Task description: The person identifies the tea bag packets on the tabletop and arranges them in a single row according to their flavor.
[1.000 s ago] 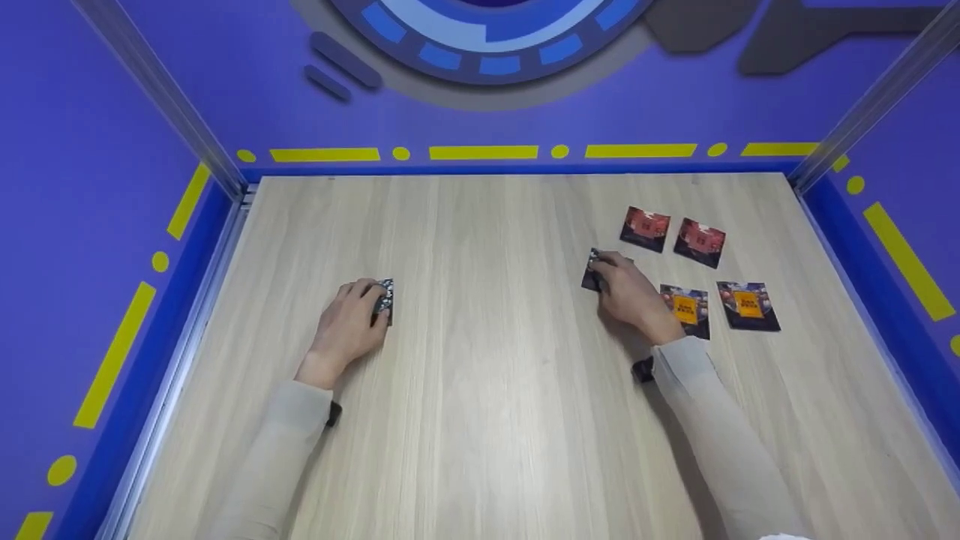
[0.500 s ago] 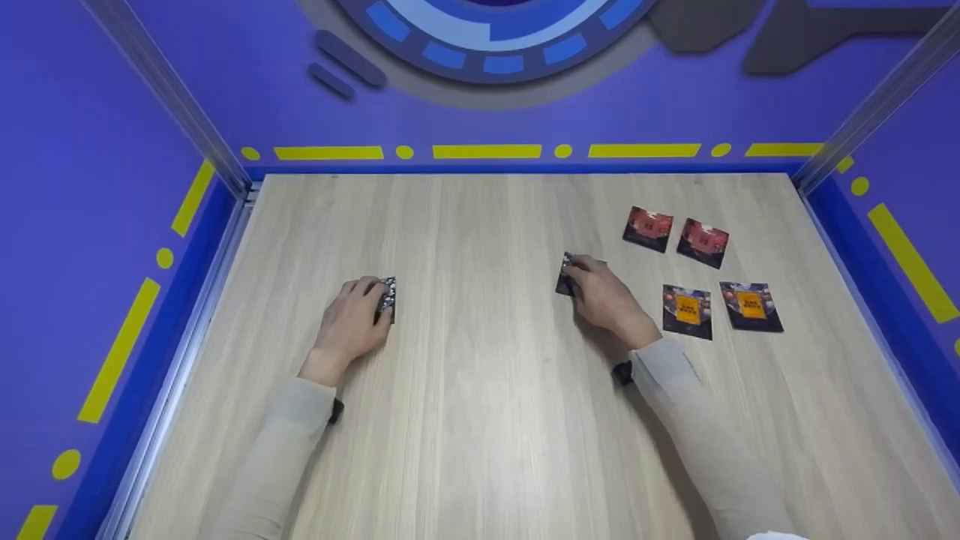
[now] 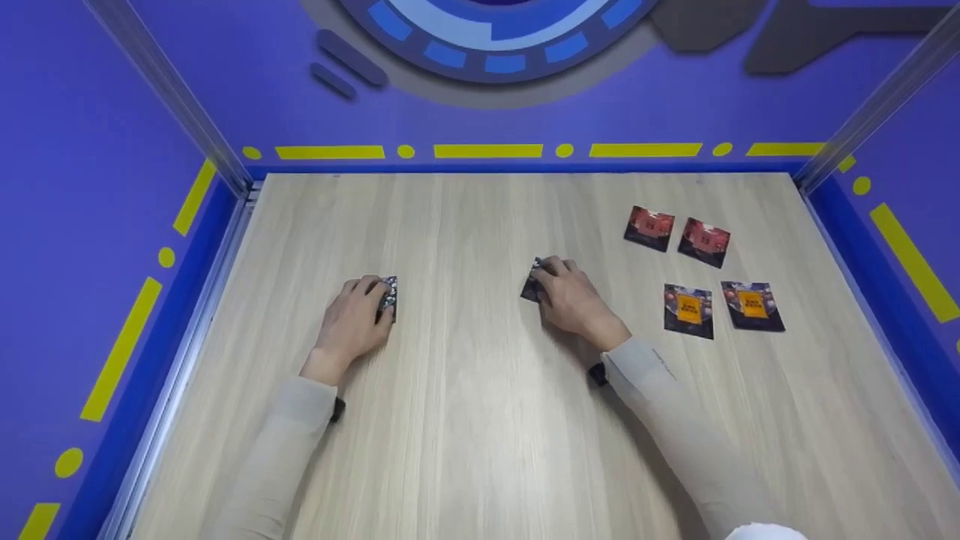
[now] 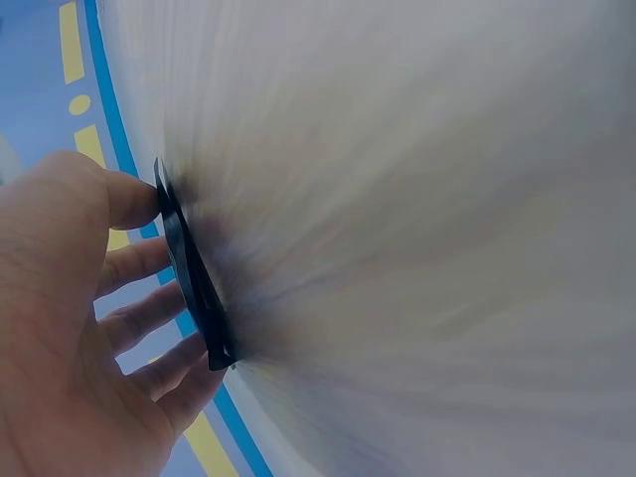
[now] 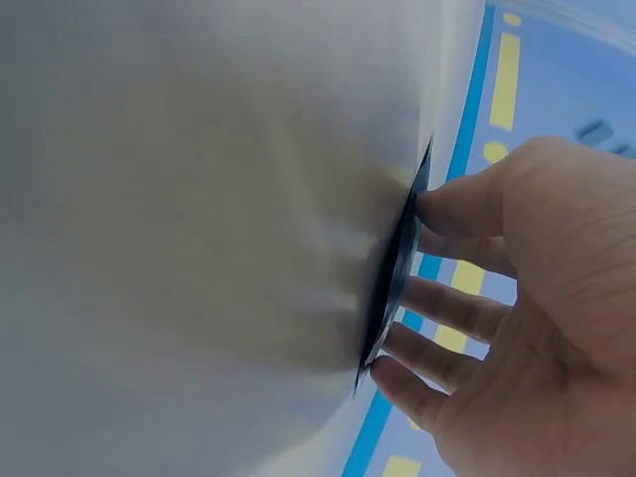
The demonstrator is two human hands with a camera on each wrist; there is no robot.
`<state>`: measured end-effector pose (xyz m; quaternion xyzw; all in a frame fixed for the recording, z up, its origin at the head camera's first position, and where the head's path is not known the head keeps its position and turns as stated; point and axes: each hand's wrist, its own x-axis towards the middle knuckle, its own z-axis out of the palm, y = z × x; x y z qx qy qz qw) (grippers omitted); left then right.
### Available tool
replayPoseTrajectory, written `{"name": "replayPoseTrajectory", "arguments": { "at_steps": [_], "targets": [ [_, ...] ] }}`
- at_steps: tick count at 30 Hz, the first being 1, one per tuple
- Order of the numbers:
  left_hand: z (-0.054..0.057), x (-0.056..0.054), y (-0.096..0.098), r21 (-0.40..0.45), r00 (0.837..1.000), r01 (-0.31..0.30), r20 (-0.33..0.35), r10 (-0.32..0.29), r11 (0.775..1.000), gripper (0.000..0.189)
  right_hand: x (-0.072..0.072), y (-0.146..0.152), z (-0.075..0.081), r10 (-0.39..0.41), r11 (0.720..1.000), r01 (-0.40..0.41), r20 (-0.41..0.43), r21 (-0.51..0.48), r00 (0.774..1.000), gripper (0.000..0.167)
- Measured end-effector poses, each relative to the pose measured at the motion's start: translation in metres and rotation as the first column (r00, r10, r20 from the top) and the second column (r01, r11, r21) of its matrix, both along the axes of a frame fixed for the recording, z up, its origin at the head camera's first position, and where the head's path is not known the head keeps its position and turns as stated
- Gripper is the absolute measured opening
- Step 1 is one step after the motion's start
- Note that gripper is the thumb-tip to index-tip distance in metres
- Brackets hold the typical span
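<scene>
My left hand (image 3: 351, 319) rests on a small dark packet (image 3: 389, 298) with a speckled black-and-white print, left of the table's middle. In the left wrist view, thumb and fingers are spread, their tips touching the upper face of that packet (image 4: 194, 278). Right of the middle, my right hand (image 3: 574, 300) lies over another dark packet (image 3: 531, 285). The right wrist view shows spread fingertips along the face of this packet (image 5: 397, 268), which is seen almost edge-on, close to the table. In the head view the hands cover much of both packets.
Two red-and-black packets (image 3: 649, 228) lie at the back right of the wooden table (image 3: 465, 390). Two packets with orange labels (image 3: 688, 310) lie in front of them. Blue panels with yellow marks (image 3: 487, 151) stand around the table's back and sides.
My right hand has moved left with its dark packet, away from the red and orange packets, uncovering one orange-labelled packet. My left hand has stayed in place.
</scene>
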<state>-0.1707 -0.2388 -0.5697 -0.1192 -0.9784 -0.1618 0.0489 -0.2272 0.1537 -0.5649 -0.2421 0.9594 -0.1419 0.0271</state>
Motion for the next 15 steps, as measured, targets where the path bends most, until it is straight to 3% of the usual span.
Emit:
{"name": "replayPoseTrajectory", "arguments": {
  "at_steps": [15],
  "targets": [
    [-0.003, 0.000, -0.001, -0.005, 1.000, -0.010, 0.017, 0.010, 1.000, 0.040, 0.007, -0.051, -0.002, 0.106, 0.994, -0.105, -0.024, 0.036, 0.994, 0.041]
  ]
}}
